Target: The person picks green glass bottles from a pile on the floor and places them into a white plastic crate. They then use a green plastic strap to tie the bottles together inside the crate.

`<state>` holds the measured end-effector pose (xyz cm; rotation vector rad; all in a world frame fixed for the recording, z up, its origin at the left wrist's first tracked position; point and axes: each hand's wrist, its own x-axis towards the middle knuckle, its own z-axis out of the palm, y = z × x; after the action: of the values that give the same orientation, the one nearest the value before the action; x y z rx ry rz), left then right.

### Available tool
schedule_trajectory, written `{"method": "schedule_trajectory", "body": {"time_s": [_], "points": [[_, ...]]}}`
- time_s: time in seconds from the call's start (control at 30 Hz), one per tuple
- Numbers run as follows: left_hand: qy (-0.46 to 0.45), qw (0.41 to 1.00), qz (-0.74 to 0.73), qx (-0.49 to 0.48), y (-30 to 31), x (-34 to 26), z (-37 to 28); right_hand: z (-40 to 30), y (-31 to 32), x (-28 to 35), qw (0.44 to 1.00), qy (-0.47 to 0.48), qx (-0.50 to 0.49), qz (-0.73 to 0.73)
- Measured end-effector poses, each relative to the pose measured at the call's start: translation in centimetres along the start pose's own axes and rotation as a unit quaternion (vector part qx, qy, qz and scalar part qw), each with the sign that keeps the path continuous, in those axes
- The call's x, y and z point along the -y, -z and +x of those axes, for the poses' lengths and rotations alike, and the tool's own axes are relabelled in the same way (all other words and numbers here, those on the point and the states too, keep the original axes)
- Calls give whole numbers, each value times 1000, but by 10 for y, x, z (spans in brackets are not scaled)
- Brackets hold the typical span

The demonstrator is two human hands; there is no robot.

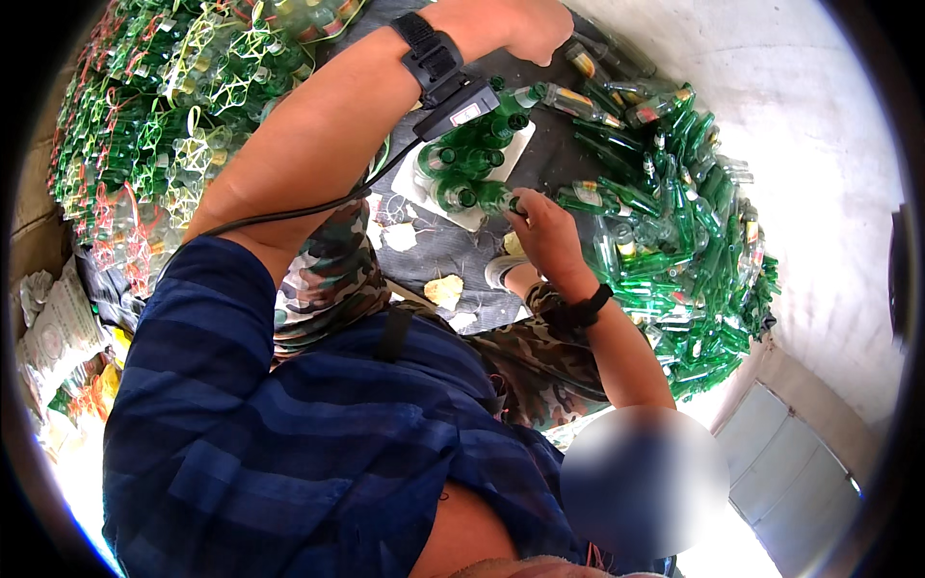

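Observation:
My right hand [545, 227] is closed around the neck of a green glass bottle [494, 196] at the near end of a group of bottles. Several other green glass bottles [457, 193] stand close together on a white slab [473, 219], beside and beyond it. My left hand [538, 29] is stretched out at the top edge, back of the hand up and fingers curled down. Near it lie glass bottles [582, 61] with labels; whether it holds anything is hidden. A strap with a small black device sits on my left wrist, its cable running along the arm.
A large heap of loose bottles [679, 209] lies along the pale wall [816, 108] at right. Bundles of bottles tied with coloured twine [195, 79] are stacked at left. Dark sheeting [473, 264] with scraps of paper covers the floor between my camouflage-clad legs. Sacks [61, 332] lie far left.

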<state>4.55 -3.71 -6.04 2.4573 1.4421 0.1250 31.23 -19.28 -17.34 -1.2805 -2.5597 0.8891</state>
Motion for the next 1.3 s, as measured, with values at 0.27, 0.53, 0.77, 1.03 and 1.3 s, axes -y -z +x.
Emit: {"method": "schedule_trajectory", "body": {"time_s": [0.27, 0.53, 0.77, 1.03, 1.3], "points": [[14, 1000, -3, 4, 0, -2, 0, 3, 1, 6, 1000, 11, -1, -4], [17, 1000, -2, 8, -1, -4, -3, 0, 0, 13, 1000, 9, 6, -11], [-5, 1000, 8, 8, -12, 4, -2, 6, 0, 5, 999, 43, 12, -10], [10, 999, -34, -2, -25, 4, 5, 6, 3, -4, 997, 66, 24, -8], [16, 999, -36, 4, -24, 0, 5, 7, 12, -1, 995, 91, 20, -18]]}}
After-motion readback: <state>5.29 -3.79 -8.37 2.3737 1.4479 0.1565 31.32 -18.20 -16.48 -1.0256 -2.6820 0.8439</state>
